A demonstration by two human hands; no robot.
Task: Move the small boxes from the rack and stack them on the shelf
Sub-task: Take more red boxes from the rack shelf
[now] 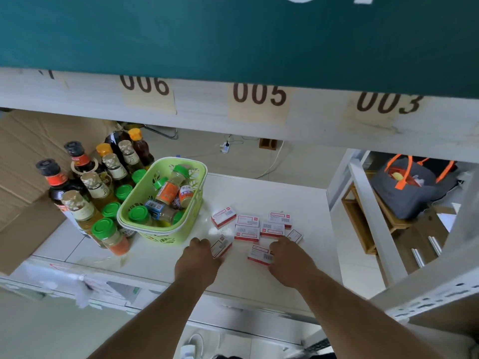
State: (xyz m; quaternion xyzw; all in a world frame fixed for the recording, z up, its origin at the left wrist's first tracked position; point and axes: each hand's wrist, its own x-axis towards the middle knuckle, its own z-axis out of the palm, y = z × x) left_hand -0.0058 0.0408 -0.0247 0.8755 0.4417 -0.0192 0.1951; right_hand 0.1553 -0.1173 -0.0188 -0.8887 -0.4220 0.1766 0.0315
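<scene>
the left hand (pixel 198 255) grasps one small box (pixel 220 246), the right hand (pixel 287 257) grasps another box (pixel 260 254). lift each straight up, clear of the loose boxes (pixel 259 225) on the white shelf (pixel 298 198), and square edges when stacking.

Counting eight small boxes (pixel 247 230) on the shelf (pixel 298 203), one green basket (pixel 166 200), two hands (pixel 198 257) in.

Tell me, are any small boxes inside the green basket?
No, the green basket holds only spice jars; the small boxes lie on the shelf beside it.
</scene>
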